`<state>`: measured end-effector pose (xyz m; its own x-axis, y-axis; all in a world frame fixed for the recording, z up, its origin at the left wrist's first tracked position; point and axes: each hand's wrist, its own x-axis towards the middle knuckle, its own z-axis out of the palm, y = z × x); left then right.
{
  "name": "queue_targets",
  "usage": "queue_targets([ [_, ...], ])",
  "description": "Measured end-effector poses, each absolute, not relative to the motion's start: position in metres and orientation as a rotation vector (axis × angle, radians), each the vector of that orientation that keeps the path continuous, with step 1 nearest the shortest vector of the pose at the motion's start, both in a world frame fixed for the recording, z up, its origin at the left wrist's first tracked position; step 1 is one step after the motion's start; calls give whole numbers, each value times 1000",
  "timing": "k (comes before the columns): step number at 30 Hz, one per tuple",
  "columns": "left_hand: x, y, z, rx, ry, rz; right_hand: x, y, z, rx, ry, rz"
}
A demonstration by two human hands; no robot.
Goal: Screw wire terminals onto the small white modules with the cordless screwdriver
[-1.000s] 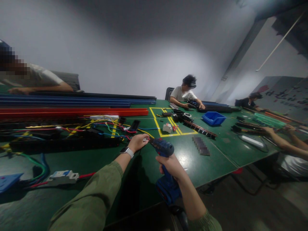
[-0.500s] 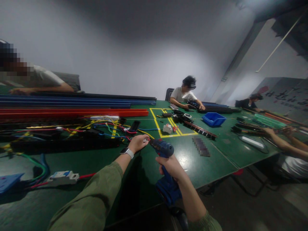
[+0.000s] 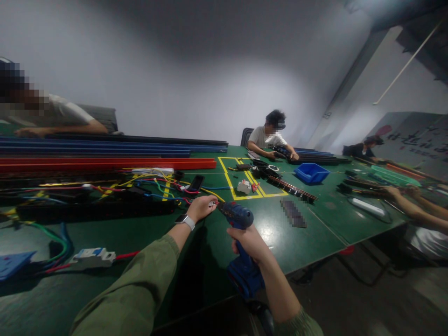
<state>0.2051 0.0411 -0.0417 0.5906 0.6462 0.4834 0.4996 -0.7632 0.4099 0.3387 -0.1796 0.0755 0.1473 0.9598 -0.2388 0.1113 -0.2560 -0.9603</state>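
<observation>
My right hand (image 3: 250, 242) is wrapped round the grip of a blue cordless drill (image 3: 238, 215), its nose pointing left. At the drill's tip, my left hand (image 3: 202, 209) is closed round a small light-coloured part, mostly hidden by the fingers; a bit of red shows between it and the drill. Red and blue wires run up to the left hand from a bundle of coloured wires (image 3: 157, 179). A black socket-like piece (image 3: 196, 184) lies just beyond that hand. Farther off, a white circuit breaker (image 3: 244, 186) sits inside yellow tape lines.
Red rails (image 3: 168, 163) and blue rails (image 3: 147, 148) lie along the back left. A grey breaker (image 3: 94, 257) with thick cables is at near left. A blue bin (image 3: 311, 173) and a pixelated flat object (image 3: 293, 213) lie to the right. Several co-workers sit around the table.
</observation>
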Motion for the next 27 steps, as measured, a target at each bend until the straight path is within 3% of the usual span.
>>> queue_targets([
  [27,206,42,-43,2584,953,940,337,-180,75,-1569,-1065,1193],
])
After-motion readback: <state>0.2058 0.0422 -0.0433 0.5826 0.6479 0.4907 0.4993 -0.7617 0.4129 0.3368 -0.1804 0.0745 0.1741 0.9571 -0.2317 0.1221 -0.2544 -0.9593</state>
